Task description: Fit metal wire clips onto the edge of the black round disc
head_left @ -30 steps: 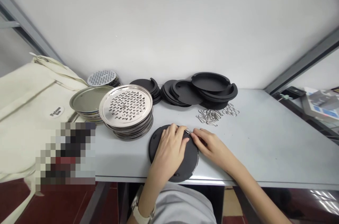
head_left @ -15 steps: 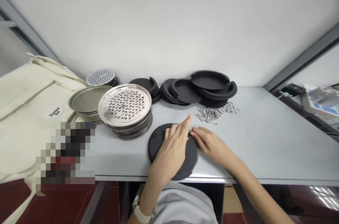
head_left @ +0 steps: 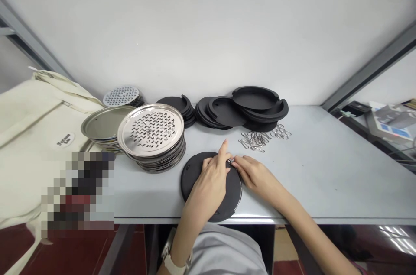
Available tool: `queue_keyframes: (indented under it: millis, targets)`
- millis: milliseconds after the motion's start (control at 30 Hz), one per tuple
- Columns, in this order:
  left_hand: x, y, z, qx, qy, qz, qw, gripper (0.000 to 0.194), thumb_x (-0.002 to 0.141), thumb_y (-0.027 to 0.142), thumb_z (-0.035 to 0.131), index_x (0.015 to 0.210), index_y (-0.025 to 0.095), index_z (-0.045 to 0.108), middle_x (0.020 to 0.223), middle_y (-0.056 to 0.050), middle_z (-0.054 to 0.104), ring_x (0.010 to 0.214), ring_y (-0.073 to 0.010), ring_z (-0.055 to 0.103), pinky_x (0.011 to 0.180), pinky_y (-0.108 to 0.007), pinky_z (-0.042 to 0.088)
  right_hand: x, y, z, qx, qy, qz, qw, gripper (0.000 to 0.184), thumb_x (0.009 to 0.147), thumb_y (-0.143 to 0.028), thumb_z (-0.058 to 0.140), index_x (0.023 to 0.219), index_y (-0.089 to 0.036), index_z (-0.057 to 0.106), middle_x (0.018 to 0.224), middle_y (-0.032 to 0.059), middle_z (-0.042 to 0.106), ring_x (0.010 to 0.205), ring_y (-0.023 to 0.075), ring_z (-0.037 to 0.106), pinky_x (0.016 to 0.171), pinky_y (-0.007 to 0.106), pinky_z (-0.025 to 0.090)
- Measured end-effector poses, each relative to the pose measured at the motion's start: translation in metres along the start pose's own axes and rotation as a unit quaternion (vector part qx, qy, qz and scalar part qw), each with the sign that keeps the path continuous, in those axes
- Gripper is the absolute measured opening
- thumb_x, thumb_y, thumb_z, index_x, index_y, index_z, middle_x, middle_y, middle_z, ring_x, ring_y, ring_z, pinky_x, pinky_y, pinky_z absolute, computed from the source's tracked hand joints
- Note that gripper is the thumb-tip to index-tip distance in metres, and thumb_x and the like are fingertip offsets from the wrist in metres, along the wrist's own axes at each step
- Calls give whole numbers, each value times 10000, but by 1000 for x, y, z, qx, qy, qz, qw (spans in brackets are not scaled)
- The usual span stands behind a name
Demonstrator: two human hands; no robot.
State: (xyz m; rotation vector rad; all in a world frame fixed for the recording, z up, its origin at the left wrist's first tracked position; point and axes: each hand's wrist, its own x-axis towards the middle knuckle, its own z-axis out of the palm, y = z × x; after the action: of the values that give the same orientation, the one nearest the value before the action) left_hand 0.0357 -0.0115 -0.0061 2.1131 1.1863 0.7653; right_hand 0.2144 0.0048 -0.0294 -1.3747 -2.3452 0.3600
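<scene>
A round black disc (head_left: 191, 179) lies flat near the table's front edge, with small holes near its rim and a shiny edge on the right. My left hand (head_left: 209, 182) rests over it, holding it down. The index finger points up and away while the other fingers curl, their tips partly hidden. My right hand (head_left: 253, 175) is closed in a pinch at the disc's upper right edge. Between the two hands a bit of a metal wire hook (head_left: 229, 160) shows; the rest is covered by fingers.
A stack of round metal graters (head_left: 152, 132) stands left, beside a stack of metal discs (head_left: 107, 123) and smaller perforated plates (head_left: 121, 96). Black round lids (head_left: 256, 97) are piled along the wall. Loose wire hooks (head_left: 256, 140) lie behind my right hand. A cream bag (head_left: 29, 136) is far left.
My left index finger has shifted slightly left, and another fingertip now shows beside the wire hook. My right hand stays pinched at the disc's edge. The whole view has moved slightly.
</scene>
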Motion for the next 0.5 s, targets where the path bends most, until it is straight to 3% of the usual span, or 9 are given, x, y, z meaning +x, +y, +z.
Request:
queue_keyframes:
  millis: [300, 500]
  targets:
    - [1, -1, 2, -12, 6, -3, 1000, 650, 960, 102, 339, 1480, 297, 1, 1304, -37, 542, 1133, -213, 485, 977, -400, 398, 0, -2, -1, 1, -3, 4, 1000, 254, 999, -215, 311, 879, -180, 532, 688, 12, 473, 585, 163, 481, 585, 272, 386]
    - [0, -2, 1, -15, -2, -8, 1000, 548, 956, 103, 343, 1427, 285, 129, 1305, -40, 539, 1117, -228, 486, 934, -399, 429, -2, -4, -2, 5, -3, 3, 1000, 252, 996, -205, 315, 872, -181, 534, 680, 8, 466, 573, 158, 474, 567, 267, 377]
